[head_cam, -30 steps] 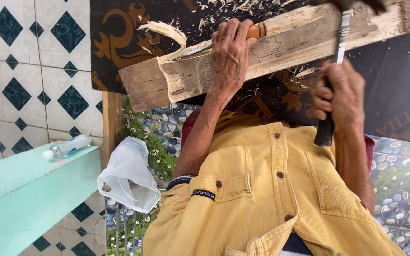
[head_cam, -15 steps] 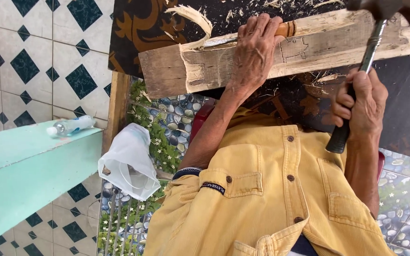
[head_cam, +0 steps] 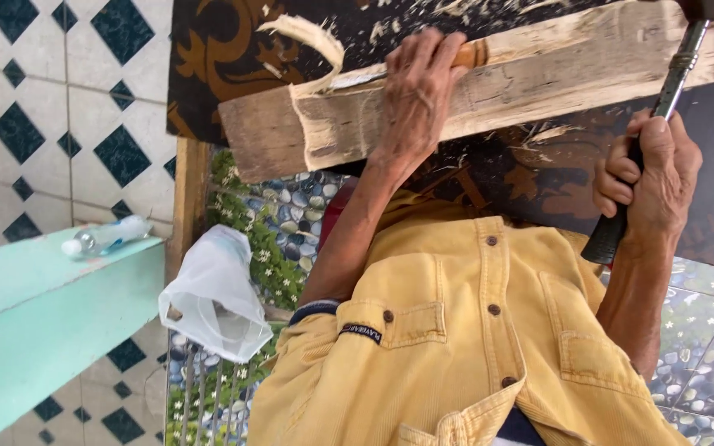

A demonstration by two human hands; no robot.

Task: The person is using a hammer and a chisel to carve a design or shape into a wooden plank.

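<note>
Gripping a chisel (head_cam: 471,54), our left hand (head_cam: 415,91) is clamped tight over its round, pale wooden handle, and only the handle's end shows past the fingers. The blade is hidden under the hand. It lies along a rough, weathered plank (head_cam: 555,74), grey-brown and splintery, with a fresh pale cut at its near end. From that cut a thick wood shaving (head_cam: 311,37) curls upward. Our right hand (head_cam: 650,177) is closed in a fist around the black grip of a hammer (head_cam: 671,87), whose slim metal shaft rises across the plank's far end. The plank rests on a dark cloth (head_cam: 208,49) with a brown swirling print, littered with small chips. Our yellow shirt (head_cam: 473,347), coarse cotton with buttoned pockets, fills the lower view. To the left a crumpled white plastic bag (head_cam: 212,297) hangs beside a smooth turquoise bench (head_cam: 43,306). A clear plastic bottle (head_cam: 105,238) lies on that bench. Behind it we see white tiles (head_cam: 43,107) with dark diamonds.
</note>
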